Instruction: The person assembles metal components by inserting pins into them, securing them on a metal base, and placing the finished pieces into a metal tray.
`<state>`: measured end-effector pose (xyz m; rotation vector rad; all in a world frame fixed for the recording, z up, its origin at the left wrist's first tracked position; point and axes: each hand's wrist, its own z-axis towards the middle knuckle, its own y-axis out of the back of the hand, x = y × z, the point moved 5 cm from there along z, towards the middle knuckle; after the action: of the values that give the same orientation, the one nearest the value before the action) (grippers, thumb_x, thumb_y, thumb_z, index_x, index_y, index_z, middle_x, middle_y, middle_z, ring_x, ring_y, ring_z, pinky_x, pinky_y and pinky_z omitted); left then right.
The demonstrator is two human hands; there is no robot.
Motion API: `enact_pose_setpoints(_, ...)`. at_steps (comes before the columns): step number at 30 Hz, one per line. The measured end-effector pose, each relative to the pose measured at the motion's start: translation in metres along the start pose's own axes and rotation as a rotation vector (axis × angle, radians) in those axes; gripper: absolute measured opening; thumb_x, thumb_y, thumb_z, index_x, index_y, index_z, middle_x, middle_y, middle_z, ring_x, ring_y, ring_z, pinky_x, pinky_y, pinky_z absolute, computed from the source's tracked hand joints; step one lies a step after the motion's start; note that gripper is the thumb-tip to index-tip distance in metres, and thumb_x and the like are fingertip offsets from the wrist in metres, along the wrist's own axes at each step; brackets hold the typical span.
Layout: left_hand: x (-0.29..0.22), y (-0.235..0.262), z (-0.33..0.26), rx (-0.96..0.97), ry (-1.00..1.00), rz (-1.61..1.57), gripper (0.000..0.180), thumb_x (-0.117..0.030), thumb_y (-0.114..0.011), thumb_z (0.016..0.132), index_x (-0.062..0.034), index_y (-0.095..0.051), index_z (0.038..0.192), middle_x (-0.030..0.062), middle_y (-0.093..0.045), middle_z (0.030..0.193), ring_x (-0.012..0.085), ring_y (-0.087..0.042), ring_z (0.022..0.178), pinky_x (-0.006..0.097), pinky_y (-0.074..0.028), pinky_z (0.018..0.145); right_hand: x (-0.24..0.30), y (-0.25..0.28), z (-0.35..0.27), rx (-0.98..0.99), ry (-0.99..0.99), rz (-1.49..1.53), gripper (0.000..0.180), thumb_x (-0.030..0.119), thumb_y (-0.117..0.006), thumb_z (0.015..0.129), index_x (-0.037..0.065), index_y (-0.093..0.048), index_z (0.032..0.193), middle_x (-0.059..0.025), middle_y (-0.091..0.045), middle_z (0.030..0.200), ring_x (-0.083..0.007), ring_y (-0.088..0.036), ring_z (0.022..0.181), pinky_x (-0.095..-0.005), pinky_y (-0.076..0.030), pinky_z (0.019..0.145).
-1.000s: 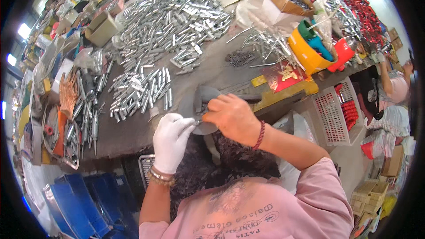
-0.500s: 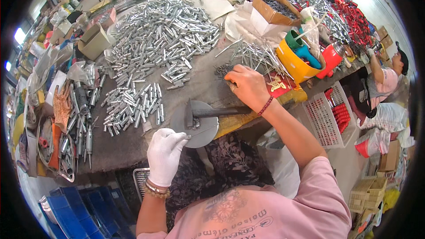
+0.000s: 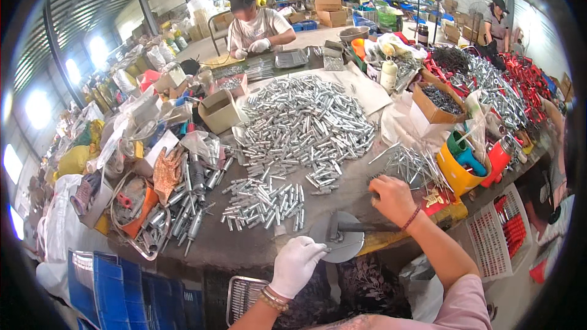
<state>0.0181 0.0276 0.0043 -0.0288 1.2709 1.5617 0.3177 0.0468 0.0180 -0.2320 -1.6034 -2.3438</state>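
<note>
My left hand [image 3: 298, 266], in a white glove, pinches a thin metal rod [image 3: 337, 246] above a round grey plate [image 3: 348, 252] at the table's near edge. A hammer [image 3: 373, 227] lies with its head on this plate and its dark handle pointing right. My bare right hand [image 3: 393, 199] is beyond the handle, its fingers curled beside a little heap of small dark parts [image 3: 378, 175]; what its fingertips hold, if anything, is hidden. Left of the plate lies a small group of silver metal tubes [image 3: 266, 203], with a large heap of similar tubes [image 3: 306, 125] behind.
Long thin rods [image 3: 416, 165] lie beyond my right hand, near a yellow container [image 3: 455, 168] and a red bottle [image 3: 500, 157]. Tools and an orange glove [image 3: 168, 174] crowd the left side. A white basket [image 3: 492, 238] stands lower right. Across the table a person [image 3: 257, 27] works.
The view has tilted up, so the table sits lower and further right and more of the room shows. Both hands stay near the same places on the table, the left still pinching the rod.
</note>
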Motion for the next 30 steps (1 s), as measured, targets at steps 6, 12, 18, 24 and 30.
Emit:
enact_pose_setpoints(6, -0.001, -0.002, 0.006, 0.014, 0.018, 0.048, 0.016, -0.014, -0.085, 0.087, -0.0101, -0.082, 0.103, 0.0072, -0.072, 0.097, 0.0304, -0.071, 0.094, 0.042, -0.057, 0.082, 0.097, 0.002, -0.021, 0.040, 0.257, 0.236, 0.049, 0.006, -0.075, 0.083, 0.013, -0.069, 0.132, -0.0111, -0.070, 0.103, -0.0355, -0.070, 0.102, -0.0470, -0.059, 0.090)
enact_pose_setpoints(12, 0.013, -0.009, 0.015, -0.023, -0.037, 0.279, 0.015, -0.008, -0.082, 0.082, -0.0084, -0.071, 0.091, 0.0133, -0.070, 0.092, 0.0358, -0.070, 0.091, 0.046, -0.058, 0.083, 0.128, -0.019, -0.017, 0.125, 0.073, 0.718, 0.054, 0.007, -0.080, 0.091, 0.007, -0.069, 0.143, -0.0144, -0.077, 0.118, -0.0279, -0.075, 0.102, -0.0394, -0.060, 0.093)
enact_pose_setpoints(18, 0.016, -0.005, 0.016, -0.034, 0.018, 0.068, 0.018, -0.010, -0.086, 0.084, -0.0120, -0.080, 0.101, 0.0065, -0.068, 0.093, 0.0306, -0.068, 0.092, 0.042, -0.056, 0.081, 0.111, -0.018, -0.027, 0.079, -0.022, 0.734, 0.059, -0.009, -0.076, 0.084, 0.008, -0.067, 0.140, -0.0079, -0.074, 0.096, -0.0272, -0.074, 0.093, -0.0375, -0.060, 0.083)
enact_pose_setpoints(24, 0.011, -0.005, 0.005, -0.062, -0.009, 0.065, 0.020, -0.012, -0.086, 0.084, -0.0116, -0.080, 0.103, 0.0064, -0.068, 0.095, 0.0303, -0.068, 0.092, 0.042, -0.056, 0.081, 0.117, -0.028, -0.041, 0.060, 0.000, 0.696, 0.058, -0.011, -0.074, 0.081, 0.007, -0.067, 0.136, -0.0087, -0.075, 0.098, -0.0275, -0.074, 0.095, -0.0383, -0.061, 0.084)
enact_pose_setpoints(30, 0.011, -0.005, 0.003, -0.073, -0.008, 0.050, 0.020, -0.012, -0.086, 0.084, -0.0110, -0.079, 0.103, 0.0070, -0.069, 0.096, 0.0307, -0.069, 0.093, 0.042, -0.056, 0.082, 0.120, -0.030, -0.041, 0.039, 0.040, 0.619, 0.059, -0.012, -0.074, 0.080, 0.006, -0.067, 0.135, -0.0103, -0.074, 0.097, -0.0313, -0.073, 0.095, -0.0407, -0.060, 0.084)
